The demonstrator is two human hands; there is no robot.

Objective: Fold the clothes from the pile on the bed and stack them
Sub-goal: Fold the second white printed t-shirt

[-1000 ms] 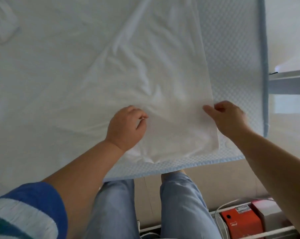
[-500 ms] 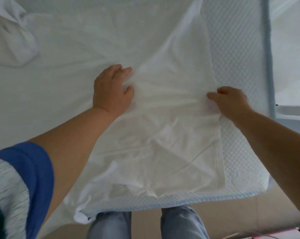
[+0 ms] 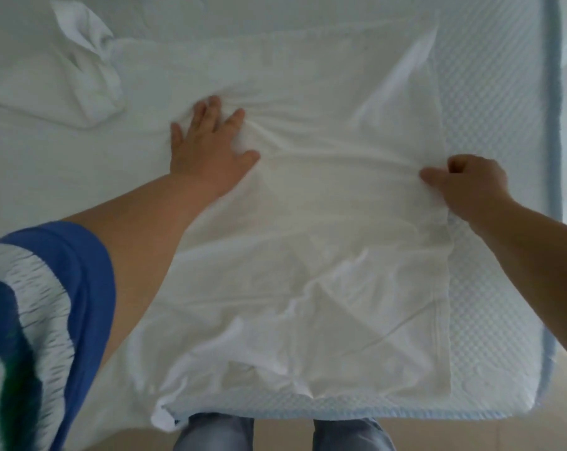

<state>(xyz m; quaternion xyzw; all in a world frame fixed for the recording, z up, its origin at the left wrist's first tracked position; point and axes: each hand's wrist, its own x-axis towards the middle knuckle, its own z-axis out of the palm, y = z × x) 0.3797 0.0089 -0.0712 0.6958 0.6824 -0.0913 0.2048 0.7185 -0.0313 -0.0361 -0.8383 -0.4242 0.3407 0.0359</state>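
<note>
A white garment [image 3: 324, 242] lies spread and wrinkled across the near right part of the bed. My left hand [image 3: 210, 148] rests flat on it near its middle, fingers spread, pressing the cloth down. My right hand [image 3: 467, 183] pinches the garment's right edge between thumb and fingers, so that creases run between the two hands. A crumpled pile of white clothes [image 3: 80, 73] lies at the far left of the bed.
The mattress [image 3: 490, 125] has a pale blue quilted cover with a blue border [image 3: 552, 92] along its right and near edges. My legs in jeans [image 3: 214, 434] stand at the near edge. A corner of the garment [image 3: 161, 418] hangs over that edge.
Both hands have moved farther up the garment from near its bottom edge. The left hand has gone from a closed grip to lying flat with fingers spread. The view has shifted forward.
</note>
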